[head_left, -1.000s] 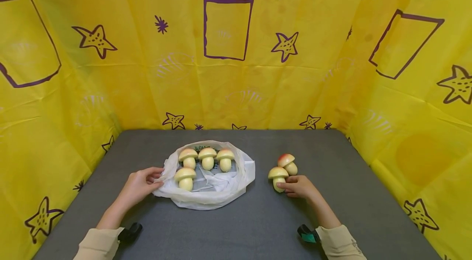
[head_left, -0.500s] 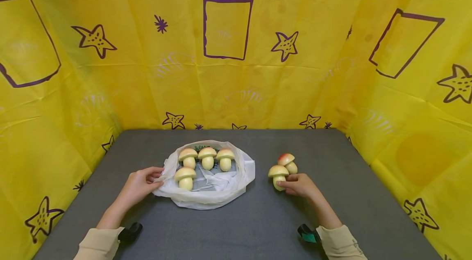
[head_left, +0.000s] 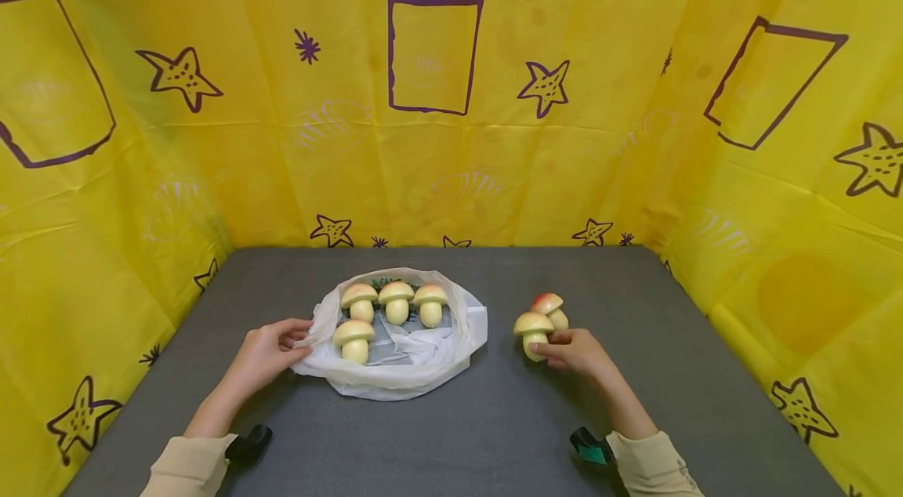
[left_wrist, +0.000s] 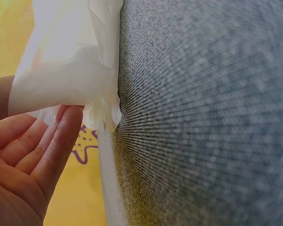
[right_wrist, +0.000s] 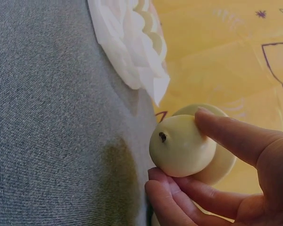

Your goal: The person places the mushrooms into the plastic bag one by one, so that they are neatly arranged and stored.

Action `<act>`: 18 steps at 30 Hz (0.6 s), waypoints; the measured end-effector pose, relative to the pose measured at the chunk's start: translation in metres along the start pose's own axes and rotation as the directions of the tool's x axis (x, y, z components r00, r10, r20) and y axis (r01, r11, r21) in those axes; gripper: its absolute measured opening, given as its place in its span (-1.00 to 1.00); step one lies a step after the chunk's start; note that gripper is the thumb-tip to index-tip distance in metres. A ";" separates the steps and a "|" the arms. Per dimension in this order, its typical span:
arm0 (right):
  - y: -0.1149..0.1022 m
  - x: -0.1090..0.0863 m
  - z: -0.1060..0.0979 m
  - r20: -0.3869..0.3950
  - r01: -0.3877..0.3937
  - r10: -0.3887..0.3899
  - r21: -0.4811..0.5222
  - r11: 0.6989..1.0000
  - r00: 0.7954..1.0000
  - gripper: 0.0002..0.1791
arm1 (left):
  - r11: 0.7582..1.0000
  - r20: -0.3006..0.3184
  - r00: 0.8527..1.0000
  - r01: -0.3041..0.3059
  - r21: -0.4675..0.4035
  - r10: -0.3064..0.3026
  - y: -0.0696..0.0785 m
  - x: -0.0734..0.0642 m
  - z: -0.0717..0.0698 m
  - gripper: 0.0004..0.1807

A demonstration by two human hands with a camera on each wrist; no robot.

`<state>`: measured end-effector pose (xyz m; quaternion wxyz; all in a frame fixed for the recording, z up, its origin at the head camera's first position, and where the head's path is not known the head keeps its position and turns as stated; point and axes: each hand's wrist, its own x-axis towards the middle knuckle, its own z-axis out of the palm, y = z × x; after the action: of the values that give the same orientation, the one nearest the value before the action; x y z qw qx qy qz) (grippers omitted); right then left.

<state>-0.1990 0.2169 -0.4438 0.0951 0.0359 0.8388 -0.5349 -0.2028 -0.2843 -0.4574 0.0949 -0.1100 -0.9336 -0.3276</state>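
Yellow cloth [head_left: 437,168] with purple stars encloses the worktop [head_left: 451,442] along its left, far and right edges. From the left edge inward: the left hand [head_left: 271,346] pinches the left rim of a white plastic bag [head_left: 395,382], film between thumb and fingers, the other fingers loosely bent. The bag lies open left of centre, nearer the far edge. It contains four toy mushrooms [head_left: 397,303], three in a row on the far side, one at the near left, caps toward the far edge. Right of the bag, well apart from it, a held mushroom [head_left: 533,326] has its stem gripped between thumb and fingers of the right hand [head_left: 574,352]; worktop contact cannot be determined. Just beyond, toward the far right corner, is a red-tinged mushroom [head_left: 548,304].
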 end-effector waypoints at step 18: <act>-0.025 0.000 -0.001 0.017 0.048 -0.048 -0.035 0.998 0.999 -0.58 | 1.000 -0.003 1.000 -0.002 0.008 0.002 0.000 0.001 0.001 -0.61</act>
<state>-0.2036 0.2077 -0.4213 0.0897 0.0096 0.8479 -0.5224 -0.2041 -0.2838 -0.4576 0.0969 -0.1100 -0.9347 -0.3239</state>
